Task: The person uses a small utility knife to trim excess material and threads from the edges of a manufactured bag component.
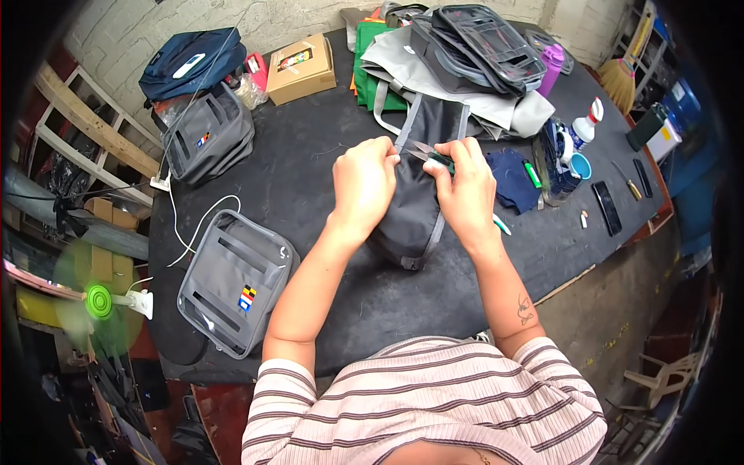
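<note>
A black fabric bag piece (409, 221) with grey edging lies on the table in front of me. My left hand (363, 184) is closed in a pinch at its left grey edge; what the fingertips hold is too small to make out. In my right hand (470, 186) is a pair of thread snips (425, 151) with a dark green handle. The snips' blades point left, toward my left fingertips, just above the black fabric. Their handle is partly hidden by my right fingers.
Grey clear-front bags (236, 279) lie at left, with another stack (496, 50) at the back. A cardboard box (302, 71) and navy bag (190, 62) stand back left. At right are a spray bottle (587, 124), phone (607, 208) and screwdriver-like tool (632, 186). A fan (99, 302) spins beyond the left edge.
</note>
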Available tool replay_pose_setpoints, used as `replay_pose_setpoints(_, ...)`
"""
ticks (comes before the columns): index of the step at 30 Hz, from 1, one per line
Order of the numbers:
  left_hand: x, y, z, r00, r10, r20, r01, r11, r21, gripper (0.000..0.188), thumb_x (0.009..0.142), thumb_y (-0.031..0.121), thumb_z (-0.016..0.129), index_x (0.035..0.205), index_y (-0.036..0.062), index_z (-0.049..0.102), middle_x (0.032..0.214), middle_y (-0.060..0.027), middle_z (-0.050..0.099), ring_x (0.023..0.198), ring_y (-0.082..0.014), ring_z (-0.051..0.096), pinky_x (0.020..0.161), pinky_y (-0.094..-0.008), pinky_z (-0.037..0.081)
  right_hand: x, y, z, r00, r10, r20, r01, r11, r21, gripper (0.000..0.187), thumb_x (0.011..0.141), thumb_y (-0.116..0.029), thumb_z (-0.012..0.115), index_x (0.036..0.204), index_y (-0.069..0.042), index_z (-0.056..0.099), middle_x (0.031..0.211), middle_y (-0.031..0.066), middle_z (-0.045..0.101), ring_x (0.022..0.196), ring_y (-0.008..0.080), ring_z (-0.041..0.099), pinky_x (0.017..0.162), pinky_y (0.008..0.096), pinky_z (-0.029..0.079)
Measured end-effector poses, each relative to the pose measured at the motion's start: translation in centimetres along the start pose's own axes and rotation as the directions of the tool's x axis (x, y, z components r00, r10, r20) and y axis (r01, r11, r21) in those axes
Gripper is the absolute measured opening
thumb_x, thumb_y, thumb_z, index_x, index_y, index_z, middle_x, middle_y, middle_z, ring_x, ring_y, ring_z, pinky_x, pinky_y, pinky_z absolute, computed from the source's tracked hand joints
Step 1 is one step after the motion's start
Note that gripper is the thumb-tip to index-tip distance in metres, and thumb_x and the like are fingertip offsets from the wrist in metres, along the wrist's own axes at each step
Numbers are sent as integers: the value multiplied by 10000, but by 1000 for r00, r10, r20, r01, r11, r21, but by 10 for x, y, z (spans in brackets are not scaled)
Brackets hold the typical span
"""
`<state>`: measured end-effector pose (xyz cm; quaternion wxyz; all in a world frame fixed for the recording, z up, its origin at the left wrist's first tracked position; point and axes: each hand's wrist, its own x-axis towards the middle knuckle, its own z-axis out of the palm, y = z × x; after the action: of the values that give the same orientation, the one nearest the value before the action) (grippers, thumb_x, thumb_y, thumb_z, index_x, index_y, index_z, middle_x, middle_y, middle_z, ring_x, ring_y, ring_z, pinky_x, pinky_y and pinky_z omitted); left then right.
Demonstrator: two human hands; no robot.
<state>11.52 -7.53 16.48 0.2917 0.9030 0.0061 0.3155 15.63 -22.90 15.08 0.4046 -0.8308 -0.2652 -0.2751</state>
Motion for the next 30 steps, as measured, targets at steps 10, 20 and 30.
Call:
replay_pose_setpoints(10,3,-35,20,949,-185,256,273,886,-374,100,952,59,461,900,-20,492,825,-184,570,792,-300,570,750,-361,460,8,-2,-4,991,-100,90,101,995,-16,167,704,-92,748,828,-30,655,821,89,561,779,294,590,692,409,453)
replay_pose_setpoints(20,0,-33,24,964,-168,204,236,893,-382,110,971,96,494,913,3,498,765,-66,513,715,-122,464,680,-285,415,17,-3,-5,978,-159,132,174,978,-110,177,712,-102,756,848,-21,677,801,95,574,765,326,600,678,400,473)
replay_pose_setpoints(30,15,-7,2,989,-78,128,120,925,-359,139,781,7,693,905,-52,680,951,-143,616,737,-215,632,692,-318,524,10,34,6,970,236,61,-241,966,92,605,764,-253,781,1232,-19,479,1150,202,463,1049,394,536,893,448,465)
